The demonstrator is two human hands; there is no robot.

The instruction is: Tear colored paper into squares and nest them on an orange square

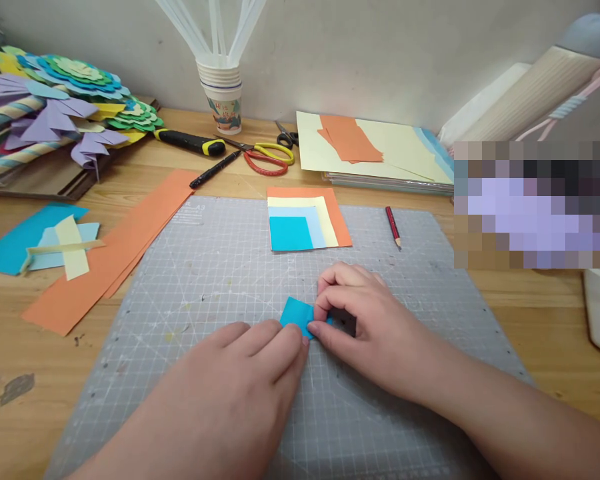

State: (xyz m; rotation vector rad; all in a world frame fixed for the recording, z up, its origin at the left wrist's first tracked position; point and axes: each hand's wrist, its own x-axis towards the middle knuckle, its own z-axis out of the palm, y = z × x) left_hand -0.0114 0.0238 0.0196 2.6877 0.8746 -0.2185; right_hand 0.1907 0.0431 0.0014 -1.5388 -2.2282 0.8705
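Note:
A small piece of bright blue paper (294, 313) lies on the grey cutting mat (220, 267), between my two hands. My left hand (250, 373) has its fingers bent and pressed down on the paper's near left edge. With thumb and index finger, my right hand (360, 320) pinches the right part of the same paper, which looks folded there. Part of the paper is hidden under the fingers. Just beyond the hands sits a stack of paper squares (343, 223), orange, cream, light blue and bright blue, from largest to smallest.
A red pencil (393, 228) lies on the mat's right. Orange strips (115, 247) and blue and cream scraps (73, 247) are at the left. Behind are a black pen (215, 169), a utility knife (190, 141), scissors (267, 159), paper cups (223, 100) and sheets (310, 147).

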